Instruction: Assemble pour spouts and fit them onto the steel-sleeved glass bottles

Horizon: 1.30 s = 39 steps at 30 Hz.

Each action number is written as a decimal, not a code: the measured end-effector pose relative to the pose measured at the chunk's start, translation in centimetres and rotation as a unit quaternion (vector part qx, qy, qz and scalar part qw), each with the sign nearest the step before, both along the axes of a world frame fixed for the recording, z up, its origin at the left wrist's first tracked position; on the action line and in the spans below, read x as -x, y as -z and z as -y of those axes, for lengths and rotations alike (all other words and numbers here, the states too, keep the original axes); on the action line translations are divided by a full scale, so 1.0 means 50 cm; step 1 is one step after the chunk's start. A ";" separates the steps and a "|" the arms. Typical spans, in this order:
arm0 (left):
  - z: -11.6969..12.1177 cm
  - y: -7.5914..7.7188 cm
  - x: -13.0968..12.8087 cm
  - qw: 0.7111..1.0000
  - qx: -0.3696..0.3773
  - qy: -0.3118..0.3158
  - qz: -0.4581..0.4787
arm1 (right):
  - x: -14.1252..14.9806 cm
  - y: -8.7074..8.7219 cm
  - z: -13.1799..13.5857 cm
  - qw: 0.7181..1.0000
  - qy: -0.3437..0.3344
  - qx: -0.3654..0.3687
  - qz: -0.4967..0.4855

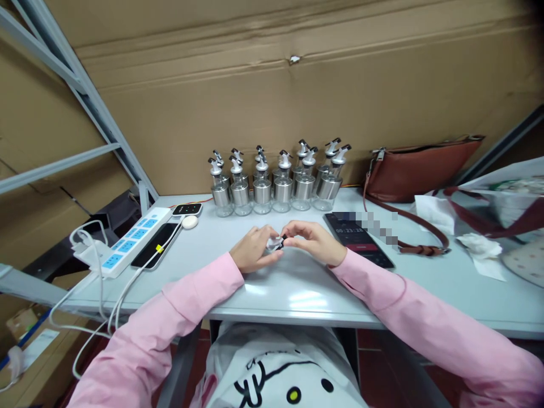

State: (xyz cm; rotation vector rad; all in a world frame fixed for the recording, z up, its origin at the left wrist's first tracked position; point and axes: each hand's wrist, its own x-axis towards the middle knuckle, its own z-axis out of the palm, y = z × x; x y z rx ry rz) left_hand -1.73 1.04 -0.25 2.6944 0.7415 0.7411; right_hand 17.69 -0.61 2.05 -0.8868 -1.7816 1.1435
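My two hands meet over the middle of the grey table (297, 289). My left hand (254, 249) and my right hand (313, 241) are both closed around a small silver and black pourer cap (275, 243), pinched between the fingertips. Both arms wear pink sleeves. Behind the hands, against the cardboard wall, stands a row of several glass and steel oil bottles (276, 184) with pourer spouts on top.
A black phone (359, 238) showing a timer lies right of my hands. A brown bag (420, 167) with a strap and white tissues (480, 246) sit further right. At left are a white power strip (127, 241), a second phone (155, 252) and cables.
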 end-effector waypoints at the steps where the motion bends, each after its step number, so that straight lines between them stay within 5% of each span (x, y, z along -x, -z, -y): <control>1: 0.002 -0.002 0.000 1.000 0.010 -0.009 -0.010 | 0.002 0.001 0.000 1.000 0.002 0.016 -0.013; 12: 0.013 0.014 0.004 0.995 0.053 -0.049 0.062 | 0.005 0.014 -0.011 0.984 -0.063 0.124 -0.107; 29: 0.007 -0.003 0.000 0.998 0.016 -0.059 0.004 | 0.010 0.007 -0.010 0.997 0.018 0.048 -0.062; 33: 0.007 0.008 -0.002 0.996 0.047 -0.077 -0.005 | 0.008 -0.035 0.008 0.996 0.051 -0.050 -0.050; 39: 0.001 0.021 -0.004 0.990 0.080 -0.045 -0.105 | -0.009 -0.173 -0.040 0.974 0.159 -0.144 -0.071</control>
